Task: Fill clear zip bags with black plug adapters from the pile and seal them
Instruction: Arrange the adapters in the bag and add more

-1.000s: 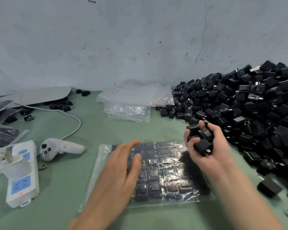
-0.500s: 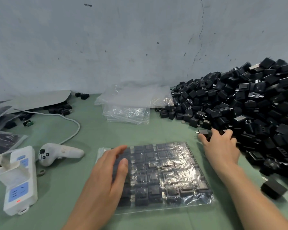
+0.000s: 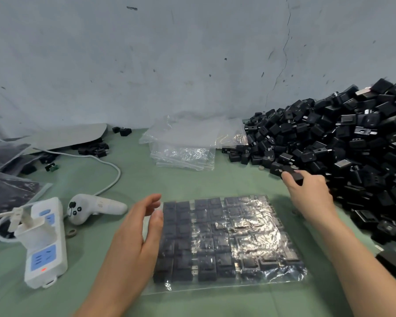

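A clear zip bag [image 3: 226,243] lies flat on the green table in front of me, packed with rows of black plug adapters. My left hand [image 3: 137,234] hovers at the bag's left edge with fingers straight and relaxed, holding nothing. My right hand [image 3: 306,193] reaches to the foot of the big pile of black plug adapters [image 3: 343,143] on the right and pinches one black adapter [image 3: 293,175] between its fingertips.
A stack of empty clear bags [image 3: 183,145] lies at the back centre. A white power strip [image 3: 44,243] with a charger and cable sits at the left, beside a white controller [image 3: 94,208]. Dark filled bags [image 3: 7,193] lie far left. One loose adapter [image 3: 393,261] lies right.
My right hand dropped from above the bag to the pile's edge and now lifts slightly with one adapter. My left hand slid off the bag top to its left edge.
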Motion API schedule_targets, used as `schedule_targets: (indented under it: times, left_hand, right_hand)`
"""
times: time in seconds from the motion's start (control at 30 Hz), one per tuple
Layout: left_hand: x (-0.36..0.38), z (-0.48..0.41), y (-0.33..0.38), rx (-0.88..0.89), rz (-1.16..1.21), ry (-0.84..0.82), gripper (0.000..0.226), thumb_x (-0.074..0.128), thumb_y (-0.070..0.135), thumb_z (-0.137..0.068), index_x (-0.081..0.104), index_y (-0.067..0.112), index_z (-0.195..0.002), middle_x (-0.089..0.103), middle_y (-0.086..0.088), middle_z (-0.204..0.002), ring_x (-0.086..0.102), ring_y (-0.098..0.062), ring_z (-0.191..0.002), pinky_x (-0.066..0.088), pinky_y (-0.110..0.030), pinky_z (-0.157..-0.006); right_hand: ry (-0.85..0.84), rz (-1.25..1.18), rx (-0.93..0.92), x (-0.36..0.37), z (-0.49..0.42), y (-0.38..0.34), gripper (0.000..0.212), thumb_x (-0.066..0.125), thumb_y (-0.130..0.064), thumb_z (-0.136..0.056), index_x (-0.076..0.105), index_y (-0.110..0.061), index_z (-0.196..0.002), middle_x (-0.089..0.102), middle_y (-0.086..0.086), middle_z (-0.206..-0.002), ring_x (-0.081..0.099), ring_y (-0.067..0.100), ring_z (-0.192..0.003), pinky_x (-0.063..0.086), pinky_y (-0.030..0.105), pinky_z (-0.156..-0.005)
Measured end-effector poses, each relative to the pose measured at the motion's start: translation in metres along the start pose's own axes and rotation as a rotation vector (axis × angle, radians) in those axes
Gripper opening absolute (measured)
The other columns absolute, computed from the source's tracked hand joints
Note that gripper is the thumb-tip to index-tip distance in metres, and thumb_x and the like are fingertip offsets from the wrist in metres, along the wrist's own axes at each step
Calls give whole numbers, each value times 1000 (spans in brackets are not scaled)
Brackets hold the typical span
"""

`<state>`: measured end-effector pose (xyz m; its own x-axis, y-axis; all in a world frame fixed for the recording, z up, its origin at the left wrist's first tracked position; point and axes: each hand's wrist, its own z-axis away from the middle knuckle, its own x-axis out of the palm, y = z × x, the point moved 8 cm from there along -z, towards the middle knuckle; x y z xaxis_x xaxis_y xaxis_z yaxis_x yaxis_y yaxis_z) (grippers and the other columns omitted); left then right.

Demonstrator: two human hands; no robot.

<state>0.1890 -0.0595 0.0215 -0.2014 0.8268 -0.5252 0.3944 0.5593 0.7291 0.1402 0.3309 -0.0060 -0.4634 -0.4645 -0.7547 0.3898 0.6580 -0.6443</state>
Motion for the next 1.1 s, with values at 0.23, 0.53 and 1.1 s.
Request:
schedule_targets:
  times: [0.23, 0.53, 1.1]
  left_hand:
    - [5, 5, 20, 12, 112, 30, 27, 42, 55, -95, 54, 50, -119, 65, 25, -111, 61, 2, -104, 45, -13, -77]
    - [25, 17, 51, 130, 0, 3, 14, 55, 44, -95, 54, 46, -108, 61, 26, -106, 60, 3, -100, 43, -11, -82]
    - [24, 10, 36, -128, 334, 32, 16, 62, 51, -86, 65, 38, -95, 73, 15, -89, 68, -3, -82, 46, -8, -68]
  right_hand:
    - [-119, -452, -424, -5, 100, -87, 35, 49, -67, -87, 56, -45, -114, 50, -19, -109, 52, -13, -93, 39, 5, -70]
    - [-62, -361, -609, 15, 163, -106, 51, 39, -77, -87, 58, -45, -121, 42, -22, -117, 53, -10, -98, 55, 29, -68]
    - [75, -172, -716, 13, 174, -123, 45, 48, -57, -93, 59, -29, -126, 50, -2, -124, 60, 22, -99, 57, 37, -62]
